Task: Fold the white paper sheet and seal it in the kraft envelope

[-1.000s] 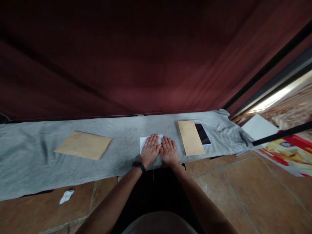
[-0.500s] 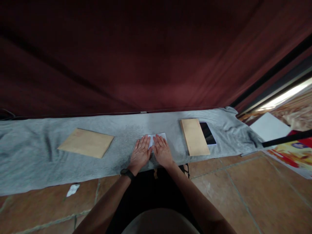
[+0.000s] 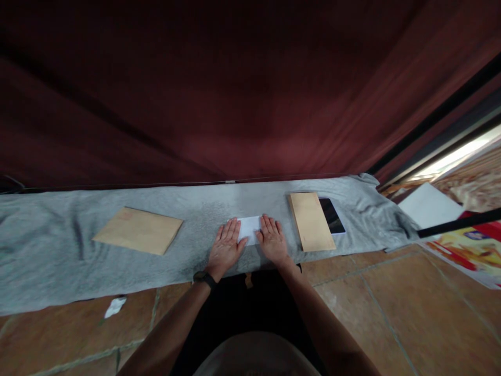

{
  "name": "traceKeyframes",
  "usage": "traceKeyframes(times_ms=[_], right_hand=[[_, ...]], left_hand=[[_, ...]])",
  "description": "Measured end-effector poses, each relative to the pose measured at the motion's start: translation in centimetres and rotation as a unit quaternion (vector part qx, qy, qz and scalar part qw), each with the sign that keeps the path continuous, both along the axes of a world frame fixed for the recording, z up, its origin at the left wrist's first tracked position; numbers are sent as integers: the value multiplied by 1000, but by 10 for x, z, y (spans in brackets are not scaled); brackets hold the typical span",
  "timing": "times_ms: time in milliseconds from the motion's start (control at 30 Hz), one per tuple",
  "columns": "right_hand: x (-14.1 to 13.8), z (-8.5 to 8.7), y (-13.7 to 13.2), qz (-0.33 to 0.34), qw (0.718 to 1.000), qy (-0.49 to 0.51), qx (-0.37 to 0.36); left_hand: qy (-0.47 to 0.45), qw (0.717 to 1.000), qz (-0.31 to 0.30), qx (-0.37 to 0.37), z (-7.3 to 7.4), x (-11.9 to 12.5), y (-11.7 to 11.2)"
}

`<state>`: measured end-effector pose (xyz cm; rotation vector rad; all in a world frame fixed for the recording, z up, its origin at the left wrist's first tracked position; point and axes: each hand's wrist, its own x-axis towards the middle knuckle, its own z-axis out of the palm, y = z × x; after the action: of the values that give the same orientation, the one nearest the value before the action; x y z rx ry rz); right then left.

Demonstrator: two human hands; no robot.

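Observation:
A small piece of white paper (image 3: 249, 231) lies on the grey cloth in front of me, its middle showing between my hands. My left hand (image 3: 226, 245) rests flat on the paper's left side, fingers stretched out. On the right edge of the paper lies my right hand (image 3: 273, 241), palm down with fingers extended. Both hands are open and press on the paper without gripping it. The paper's two ends are partly hidden under the fingers. A dark watch (image 3: 205, 279) is on my left wrist.
Left on the grey cloth (image 3: 203, 196) lies a brown envelope (image 3: 139, 230). To the right, a stack of brown envelopes (image 3: 312, 222) sits partly over a dark-screened phone or tablet (image 3: 332, 215). A dark red curtain (image 3: 242, 115) hangs behind. A white scrap (image 3: 115, 307) is on the tiled floor.
My right hand has slid to the right across the paper, away from my left hand, so more of the white paper shows. My left hand has stayed in place.

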<state>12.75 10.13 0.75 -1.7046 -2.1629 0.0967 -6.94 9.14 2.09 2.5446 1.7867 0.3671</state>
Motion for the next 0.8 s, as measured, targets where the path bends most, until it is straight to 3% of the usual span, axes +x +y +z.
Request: traceKeyframes(times_ms=[500,700,800], right_hand=[[20,8,-22,-34,999,-11,-3],[36,5,-43,66,997,28,18],[39,6,-52,84,996,32,26]], left_hand=[[16,1000,6,-5,-1,0,0],[17,1000,10,-2,-2,-2,2],[14,1000,13,-2,-1,-1,1]])
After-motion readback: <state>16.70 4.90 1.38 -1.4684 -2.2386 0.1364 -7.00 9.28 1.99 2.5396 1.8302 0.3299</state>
